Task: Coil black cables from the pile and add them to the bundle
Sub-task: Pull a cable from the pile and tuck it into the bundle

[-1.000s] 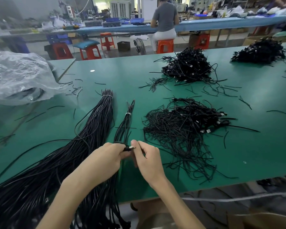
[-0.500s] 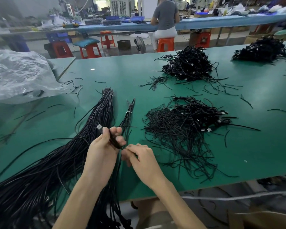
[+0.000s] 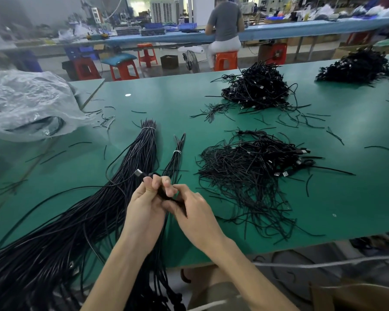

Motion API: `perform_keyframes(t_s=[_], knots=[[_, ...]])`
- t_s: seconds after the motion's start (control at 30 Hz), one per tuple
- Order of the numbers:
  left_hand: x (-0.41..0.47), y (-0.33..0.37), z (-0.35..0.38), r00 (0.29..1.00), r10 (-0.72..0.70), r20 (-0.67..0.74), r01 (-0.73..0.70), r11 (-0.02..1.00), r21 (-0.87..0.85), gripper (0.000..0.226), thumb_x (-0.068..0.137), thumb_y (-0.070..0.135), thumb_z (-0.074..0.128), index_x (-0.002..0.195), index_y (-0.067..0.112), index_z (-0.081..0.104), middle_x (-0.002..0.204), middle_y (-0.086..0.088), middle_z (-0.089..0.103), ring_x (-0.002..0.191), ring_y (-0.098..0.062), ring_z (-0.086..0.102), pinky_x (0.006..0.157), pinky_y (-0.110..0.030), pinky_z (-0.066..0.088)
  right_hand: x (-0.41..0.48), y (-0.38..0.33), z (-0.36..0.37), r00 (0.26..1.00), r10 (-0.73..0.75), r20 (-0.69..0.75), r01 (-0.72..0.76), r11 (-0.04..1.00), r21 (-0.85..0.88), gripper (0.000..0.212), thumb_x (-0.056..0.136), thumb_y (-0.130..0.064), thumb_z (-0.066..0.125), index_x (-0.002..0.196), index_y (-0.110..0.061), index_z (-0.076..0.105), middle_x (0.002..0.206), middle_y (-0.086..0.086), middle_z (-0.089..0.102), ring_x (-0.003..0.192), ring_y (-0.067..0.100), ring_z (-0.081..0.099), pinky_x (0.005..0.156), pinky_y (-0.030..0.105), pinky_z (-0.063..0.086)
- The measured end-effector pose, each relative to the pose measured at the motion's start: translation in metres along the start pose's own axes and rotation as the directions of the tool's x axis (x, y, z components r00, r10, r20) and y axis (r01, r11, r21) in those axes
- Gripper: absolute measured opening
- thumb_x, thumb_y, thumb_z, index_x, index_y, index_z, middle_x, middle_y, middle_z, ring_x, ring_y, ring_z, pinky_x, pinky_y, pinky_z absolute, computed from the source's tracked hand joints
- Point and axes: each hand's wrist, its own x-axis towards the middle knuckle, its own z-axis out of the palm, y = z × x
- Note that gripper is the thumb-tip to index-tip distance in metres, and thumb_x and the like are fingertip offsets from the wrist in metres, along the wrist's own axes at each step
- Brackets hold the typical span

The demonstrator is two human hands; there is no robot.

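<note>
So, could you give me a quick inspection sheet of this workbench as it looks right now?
Surface: green table, no spills seen.
Job's things: large bundle and small bundle, each tied with a white band near its far end; tangled near pile to their right.
Clutter: loose black strands scattered; crumpled plastic bag at left; far pile and corner pile beyond.
Hands: left hand grips the held cable, its connector poking out above the fingers; right hand pinches the same cable.
Cables: pale cord below the table's near edge.
Surroundings: seated person at a blue bench, orange stool, floor fan.
</note>
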Motion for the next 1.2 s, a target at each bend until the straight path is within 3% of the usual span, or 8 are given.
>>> perform_keyframes(t_s=[0.13,0.23,0.33,0.5,0.63,0.83,1.1,1.2], knots=[[-0.004,0.0,0.004,1.0,-0.023,-0.011,0.021,0.988,-0.153,0.032,0.113,0.02,0.031,0.086,0.014,0.047,0.085,0.0,0.061,0.075,-0.013,0.059,0.078,-0.025,0.057,0.0,-0.009,-0.01,0.998,-0.026,-0.048,0.029,0.998,0.056,0.041,0.1,-0.051,0.057,0.132,-0.026,0.052,0.087,-0.019,0.054,0.086,0.01,0.052,0.076,0.029,0.043],[-0.006,-0.004,0.012,0.999,-0.03,-0.018,0.026,0.981,-0.195,0.019,0.103,0.015,0.043,0.089,0.013,0.055,0.082,-0.001,0.062,0.076,-0.014,0.062,0.081,-0.026,0.059,0.007,-0.016,-0.018,0.997,-0.065,-0.044,0.066,0.997,0.035,0.042,0.096,-0.058,0.059,0.129,-0.032,0.053,0.104,-0.012,0.067,0.097,0.015,0.061,0.085,0.034,0.051],[-0.008,-0.008,0.017,1.0,-0.023,-0.008,0.021,0.987,-0.162,0.013,0.096,0.021,0.049,0.092,0.011,0.058,0.08,-0.003,0.062,0.079,-0.016,0.062,0.081,-0.025,0.059,0.01,-0.021,-0.028,0.999,-0.05,0.008,0.049,0.995,0.091,0.038,0.093,-0.052,0.067,0.125,-0.034,0.059,0.109,-0.014,0.069,0.101,0.005,0.063,0.09,0.024,0.051],[-0.013,-0.005,0.018,0.987,-0.062,0.149,0.06,0.998,0.016,0.032,0.102,0.03,0.04,0.094,0.006,0.059,0.095,-0.011,0.062,0.091,-0.022,0.062,0.086,-0.031,0.058,0.001,-0.015,-0.048,0.997,-0.069,0.015,0.068,0.996,0.056,0.037,0.093,-0.039,0.072,0.125,-0.022,0.066,0.099,-0.023,0.061,0.096,-0.001,0.061,0.093,0.02,0.05],[-0.02,0.002,0.019,0.966,-0.007,0.258,-0.054,0.972,0.229,0.035,0.104,0.02,0.042,0.096,-0.001,0.069,0.102,-0.022,0.068,0.101,-0.032,0.068,0.09,-0.034,0.057,-0.011,-0.015,-0.057,0.992,-0.105,-0.073,0.108,0.993,0.048,0.041,0.092,-0.029,0.075,0.13,-0.015,0.065,0.117,-0.007,0.07,0.107,0.004,0.063,0.098,0.027,0.051],[-0.033,0.003,0.021,0.942,0.222,0.251,-0.334,0.664,0.669,0.027,0.1,0.024,0.053,0.098,0.011,0.076,0.107,-0.013,0.072,0.105,-0.018,0.07,0.092,-0.021,0.052,-0.018,-0.025,-0.073,0.979,-0.192,-0.061,0.186,0.978,-0.096,0.042,0.096,-0.015,0.069,0.136,-0.009,0.058,0.12,0.002,0.063,0.105,0.019,0.061,0.094,0.04,0.051],[-0.027,-0.002,0.011,0.992,0.088,0.093,-0.127,0.708,0.694,0.033,0.076,0.025,0.076,0.101,0.006,0.069,0.076,-0.009,0.076,0.065,-0.017,0.072,0.064,-0.019,0.056,-0.027,-0.016,-0.09,0.974,-0.153,0.168,0.213,0.875,-0.434,0.024,0.105,-0.025,0.055,0.125,-0.012,0.057,0.114,0.0,0.06,0.098,0.022,0.059,0.077,0.039,0.05],[-0.022,-0.007,0.006,0.983,-0.026,0.181,-0.135,0.561,0.817,0.027,0.081,0.032,0.075,0.099,0.011,0.071,0.079,-0.005,0.078,0.068,-0.023,0.074,0.068,-0.027,0.061,-0.037,-0.007,-0.091,0.96,-0.159,0.229,0.257,0.823,-0.506,0.019,0.108,-0.023,0.05,0.12,-0.012,0.06,0.111,0.001,0.06,0.102,0.019,0.056,0.073,0.038,0.048]])
